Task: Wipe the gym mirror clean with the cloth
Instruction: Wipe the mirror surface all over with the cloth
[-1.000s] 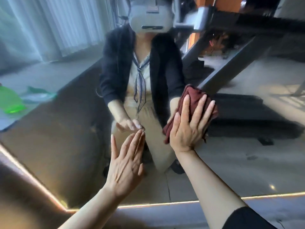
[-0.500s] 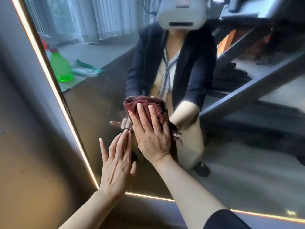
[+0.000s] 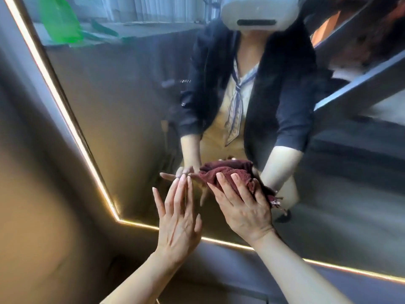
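Note:
A large wall mirror (image 3: 122, 110) with a lit edge strip fills the view and reflects me. My right hand (image 3: 243, 207) presses a dark red cloth (image 3: 230, 171) flat against the glass near the mirror's lower left corner, fingers straight over the cloth. My left hand (image 3: 177, 218) is just left of it, fingers straight, fingertips touching the glass. Part of the cloth hangs out past my right hand's little-finger side.
The mirror's glowing edge (image 3: 65, 110) runs down the left and along the bottom. A brown wall (image 3: 28, 194) lies left of it. A green spray bottle (image 3: 59, 20) and gym equipment frame (image 3: 355, 84) appear only as reflections.
My right hand has slid the cloth leftward across the glass, from well right of my left hand to right beside it. The view has shifted toward the mirror's lower left corner.

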